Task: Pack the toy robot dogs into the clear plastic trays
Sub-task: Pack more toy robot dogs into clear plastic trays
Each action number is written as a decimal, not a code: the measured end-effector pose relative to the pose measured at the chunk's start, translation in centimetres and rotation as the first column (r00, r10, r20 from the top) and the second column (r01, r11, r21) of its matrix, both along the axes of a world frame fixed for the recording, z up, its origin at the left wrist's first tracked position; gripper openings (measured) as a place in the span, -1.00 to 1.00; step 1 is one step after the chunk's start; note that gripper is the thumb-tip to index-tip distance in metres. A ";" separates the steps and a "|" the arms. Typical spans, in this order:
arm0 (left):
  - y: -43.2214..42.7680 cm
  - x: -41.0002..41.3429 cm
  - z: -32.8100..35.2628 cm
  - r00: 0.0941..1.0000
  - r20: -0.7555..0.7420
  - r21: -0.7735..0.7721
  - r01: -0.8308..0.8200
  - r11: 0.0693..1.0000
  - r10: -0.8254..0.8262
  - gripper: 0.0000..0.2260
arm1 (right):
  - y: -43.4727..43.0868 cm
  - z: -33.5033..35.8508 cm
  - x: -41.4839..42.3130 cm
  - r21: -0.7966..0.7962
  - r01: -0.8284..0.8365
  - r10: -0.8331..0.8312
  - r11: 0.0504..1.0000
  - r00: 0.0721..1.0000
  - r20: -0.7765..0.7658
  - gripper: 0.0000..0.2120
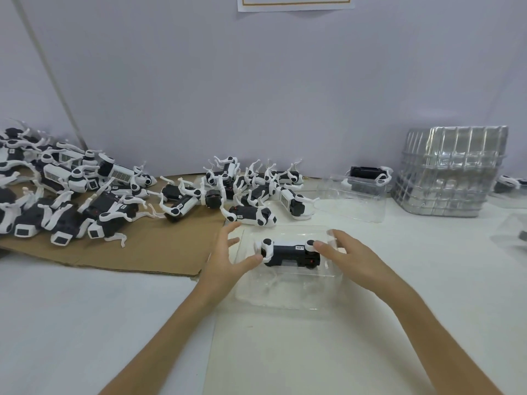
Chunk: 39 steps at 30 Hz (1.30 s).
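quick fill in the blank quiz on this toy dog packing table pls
1. The left hand and right hand touch the two ends of a black and white toy robot dog that lies in a clear plastic ____.
2. The pile of loose toy dogs on the left lies on a flat brown sheet of ____.
3. The tall stack of clear plastic trays stands at the far ____ of the white table.
Missing words: tray; cardboard; right.

Toy robot dog (pixel 289 252) in clear tray (pixel 285 296), left hand (pixel 225 260) and right hand (pixel 352 253) touching its ends
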<state>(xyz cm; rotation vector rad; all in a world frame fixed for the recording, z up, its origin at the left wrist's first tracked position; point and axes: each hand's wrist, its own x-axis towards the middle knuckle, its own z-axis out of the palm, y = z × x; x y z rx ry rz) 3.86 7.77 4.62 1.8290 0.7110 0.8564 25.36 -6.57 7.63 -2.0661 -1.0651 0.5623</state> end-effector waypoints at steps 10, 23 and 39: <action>1.0 -0.5 0.3 0.985 0.066 -0.373 0.174 0.911 -0.162 -0.17 | 0.1 0.8 -1.4 0.439 -0.107 0.133 0.892 0.991 -0.029 -0.31; 1.4 -0.6 0.0 0.996 0.056 -0.234 0.082 0.969 -0.071 -0.07 | 0.9 -0.2 -1.6 0.121 -0.106 0.135 0.987 0.954 -0.268 -0.59; 0.2 -0.3 0.2 0.996 0.052 -0.089 -0.067 0.994 0.072 -0.14 | 0.6 0.4 -1.6 0.327 0.120 -0.039 0.937 0.969 -0.244 -0.19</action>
